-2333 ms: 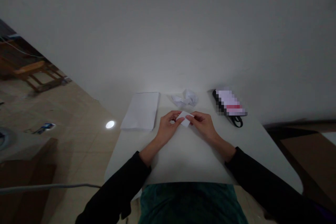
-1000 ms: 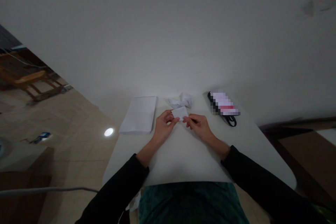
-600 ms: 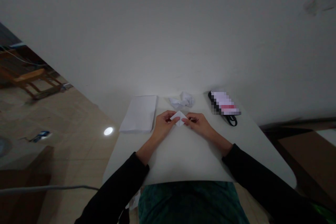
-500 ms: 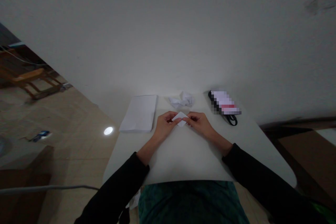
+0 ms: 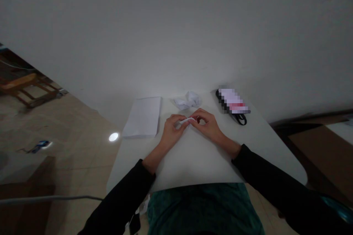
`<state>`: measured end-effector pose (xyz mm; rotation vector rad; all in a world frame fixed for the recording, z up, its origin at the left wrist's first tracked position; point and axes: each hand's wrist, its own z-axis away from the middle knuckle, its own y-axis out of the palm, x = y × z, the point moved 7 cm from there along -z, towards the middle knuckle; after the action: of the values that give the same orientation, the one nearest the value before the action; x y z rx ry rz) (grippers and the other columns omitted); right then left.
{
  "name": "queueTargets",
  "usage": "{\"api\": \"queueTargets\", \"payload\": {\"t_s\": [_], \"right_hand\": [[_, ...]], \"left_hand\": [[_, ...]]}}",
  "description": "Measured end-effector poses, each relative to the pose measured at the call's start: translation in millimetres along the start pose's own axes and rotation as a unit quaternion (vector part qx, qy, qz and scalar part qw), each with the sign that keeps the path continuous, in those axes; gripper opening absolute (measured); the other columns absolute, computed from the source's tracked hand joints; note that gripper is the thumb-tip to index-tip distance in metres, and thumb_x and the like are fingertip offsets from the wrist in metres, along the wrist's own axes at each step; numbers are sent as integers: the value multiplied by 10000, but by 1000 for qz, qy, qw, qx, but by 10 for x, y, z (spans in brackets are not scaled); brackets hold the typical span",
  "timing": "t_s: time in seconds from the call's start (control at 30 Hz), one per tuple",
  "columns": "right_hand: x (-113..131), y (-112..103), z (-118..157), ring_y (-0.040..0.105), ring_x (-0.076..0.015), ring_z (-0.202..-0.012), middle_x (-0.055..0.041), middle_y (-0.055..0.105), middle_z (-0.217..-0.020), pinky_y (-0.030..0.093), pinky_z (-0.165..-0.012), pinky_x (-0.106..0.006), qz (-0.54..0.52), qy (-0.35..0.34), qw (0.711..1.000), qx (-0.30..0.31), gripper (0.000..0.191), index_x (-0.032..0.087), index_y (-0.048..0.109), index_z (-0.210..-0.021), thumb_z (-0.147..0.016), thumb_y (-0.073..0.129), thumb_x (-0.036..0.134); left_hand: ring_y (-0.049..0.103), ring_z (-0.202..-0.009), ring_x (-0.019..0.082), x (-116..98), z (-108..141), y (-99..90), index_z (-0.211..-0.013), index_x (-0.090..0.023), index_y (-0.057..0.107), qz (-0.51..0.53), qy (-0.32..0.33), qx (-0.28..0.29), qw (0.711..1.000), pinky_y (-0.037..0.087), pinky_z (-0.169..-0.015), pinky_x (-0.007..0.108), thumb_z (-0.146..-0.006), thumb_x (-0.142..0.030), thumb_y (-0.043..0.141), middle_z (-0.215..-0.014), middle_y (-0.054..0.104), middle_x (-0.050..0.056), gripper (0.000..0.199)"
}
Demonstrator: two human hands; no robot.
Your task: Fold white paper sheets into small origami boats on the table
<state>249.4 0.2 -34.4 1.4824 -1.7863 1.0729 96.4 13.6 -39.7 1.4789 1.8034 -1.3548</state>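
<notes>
A small folded piece of white paper (image 5: 186,120) is pinched between both hands, seen nearly edge-on as a thin strip. My left hand (image 5: 173,129) grips its left end, thumb below and fingers above. My right hand (image 5: 206,125) holds the other end between thumb and forefinger, and these fingers cover part of it. Just beyond the hands, crumpled or folded white paper (image 5: 190,100) lies on the white table (image 5: 193,161). To the left of my left hand rests a stack of white paper sheets (image 5: 143,116).
A phone (image 5: 234,101) with a blurred screen and a black strap (image 5: 242,119) lies at the table's back right. The wall (image 5: 176,36) rises directly behind the table. Off to the left are a wooden chair (image 5: 20,83) and a grey cable (image 5: 55,198).
The folded paper has tilted from a flat diamond face to nearly edge-on. My right fingers have lifted and moved in over it. The whole view has shifted slightly.
</notes>
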Motion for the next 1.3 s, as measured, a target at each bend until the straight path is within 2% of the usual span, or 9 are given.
{"api": "queueTargets", "payload": {"t_s": [0.1,0.3,0.4,0.53,0.8,0.93,1.07,1.2,1.3], "right_hand": [[20,21,8,556,-145,-691,-35,616,-788,453,-569,-270,-5,-2,1000,13,211,214,677,-799,-835,655,420],[-97,54,2,556,-137,-697,-21,584,-774,436,-544,-239,-24,36,998,39,233,200,629,-750,-814,666,421],[-141,54,5,546,-131,-684,-7,577,-752,426,-539,-228,-22,64,997,32,226,198,597,-753,-793,665,409],[-151,76,16,520,-123,-665,12,542,-726,394,-508,-208,-12,76,997,31,136,198,559,-751,-763,635,310],[-218,27,9,506,-142,-699,7,513,-718,340,-474,-196,-8,99,995,8,47,199,522,-717,-677,547,192],[-266,21,8,499,-133,-666,15,506,-703,339,-468,-192,-9,107,994,6,69,200,517,-719,-655,520,174],[-213,57,23,508,-131,-673,6,510,-728,396,-496,-198,1,77,997,26,44,198,525,-694,-676,518,159],[-154,84,44,515,-131,-667,-5,511,-751,428,-503,-213,22,53,998,41,56,194,532,-674,-687,524,141],[-162,73,57,517,-127,-649,-4,511,-756,446,-505,-223,18,61,997,33,63,194,531,-676,-683,528,132]], "left_hand": [[614,-863,202,-45,-12,-4,-839,-216,712,-35,32,0,999,460,-845,351,-808,-348,707,-856,706,45,135],[550,-761,178,-99,-27,9,-827,-227,719,-112,57,24,992,386,-800,337,-842,-358,681,-748,650,11,137],[555,-772,176,-109,-36,22,-815,-228,722,-133,45,29,990,359,-817,335,-852,-362,671,-734,633,2,148],[567,-812,174,-149,-52,51,-808,-234,720,-156,42,48,986,318,-884,356,-867,-358,658,-757,652,-9,150],[545,-911,199,-138,-32,65,-878,-252,721,-229,47,72,970,285,-882,391,-872,-371,652,-800,663,3,139],[547,-996,215,-152,-6,67,-910,-249,711,-251,93,79,960,273,-897,408,-890,-370,627,-910,688,24,148],[542,-1066,231,-230,27,76,-959,-236,684,-300,158,100,935,248,-911,432,-927,-317,576,-985,692,45,139],[544,-1043,244,-275,60,101,-905,-229,677,-338,201,137,909,235,-898,445,-903,-273,614,-976,704,42,77],[543,-1022,239,-263,68,104,-857,-232,687,-340,205,150,905,236,-892,442,-883,-240,641,-945,708,35,53]]}}
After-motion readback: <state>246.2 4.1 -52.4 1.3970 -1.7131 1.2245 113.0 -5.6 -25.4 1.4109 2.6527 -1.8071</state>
